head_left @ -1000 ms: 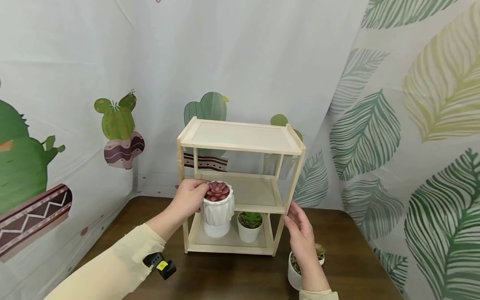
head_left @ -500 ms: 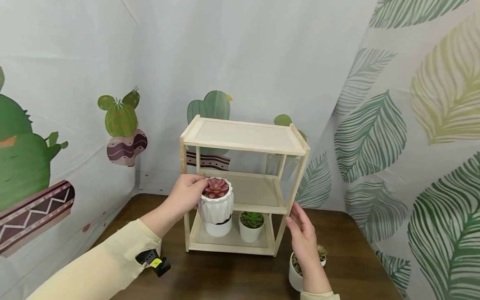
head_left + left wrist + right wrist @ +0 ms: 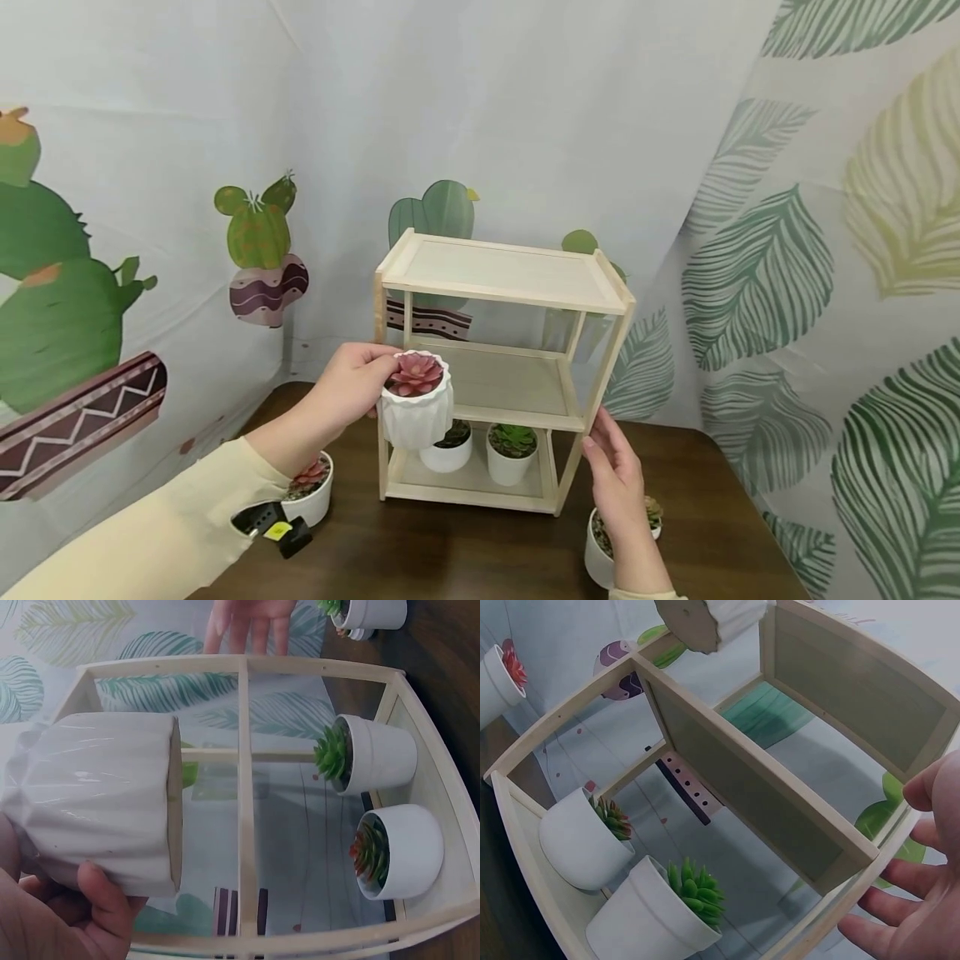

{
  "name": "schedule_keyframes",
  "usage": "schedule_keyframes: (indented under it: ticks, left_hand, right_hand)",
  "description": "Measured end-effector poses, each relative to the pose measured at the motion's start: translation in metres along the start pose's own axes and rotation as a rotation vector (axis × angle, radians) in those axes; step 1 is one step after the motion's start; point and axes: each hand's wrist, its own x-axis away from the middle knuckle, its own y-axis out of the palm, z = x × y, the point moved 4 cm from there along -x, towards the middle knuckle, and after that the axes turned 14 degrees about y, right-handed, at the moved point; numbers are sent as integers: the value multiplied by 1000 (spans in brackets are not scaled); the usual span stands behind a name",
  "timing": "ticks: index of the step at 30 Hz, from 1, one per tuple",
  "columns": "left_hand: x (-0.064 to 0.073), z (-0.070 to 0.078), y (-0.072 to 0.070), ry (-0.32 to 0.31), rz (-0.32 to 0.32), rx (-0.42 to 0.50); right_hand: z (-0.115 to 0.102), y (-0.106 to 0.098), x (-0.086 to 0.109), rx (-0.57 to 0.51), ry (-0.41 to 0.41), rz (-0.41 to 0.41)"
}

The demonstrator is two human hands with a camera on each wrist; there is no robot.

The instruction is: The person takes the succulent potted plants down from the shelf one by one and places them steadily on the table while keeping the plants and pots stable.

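Note:
My left hand (image 3: 347, 392) grips a fluted white pot (image 3: 415, 423) by its rim, thumb over the edge. A pinkish-red succulent (image 3: 416, 374) fills its top. The pot hangs in front of the left side of a pale wooden three-tier shelf (image 3: 510, 271), near middle-tier height; its bare underside shows in the right wrist view. My right hand (image 3: 619, 479) has its fingers extended at the shelf's right front post. On the bottom tier stand two white potted succulents, a rounded pot (image 3: 581, 844) with red-tipped leaves and a tapered pot (image 3: 649, 915) with green leaves.
A white pot with a red succulent (image 3: 313, 492) stands on the dark wooden table (image 3: 420, 558), partly behind my left forearm. White potted succulents (image 3: 598, 558) stand by my right wrist. A patterned cloth backdrop (image 3: 337, 250) hangs behind and at both sides.
The fluted pot has risen and come left and toward me in my left hand, uncovering the rounded pot on the bottom tier. My right hand stays at the post.

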Motion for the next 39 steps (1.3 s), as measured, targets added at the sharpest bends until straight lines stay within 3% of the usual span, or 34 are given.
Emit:
schedule_keyframes:
  ticks: [14, 29, 35, 39]
  left_hand:
    - [19, -6, -29, 7, 27, -20]
    - [45, -28, -56, -14, 66, -5]
    - [55, -40, -62, -42, 84, 6]
    - [61, -48, -64, -29, 114, -34]
  right_hand:
    - [4, -8, 5, -6, 42, 56]
    - [8, -5, 2, -38, 56, 100]
    - [6, -2, 0, -50, 56, 82]
    - [6, 0, -1, -42, 67, 77]
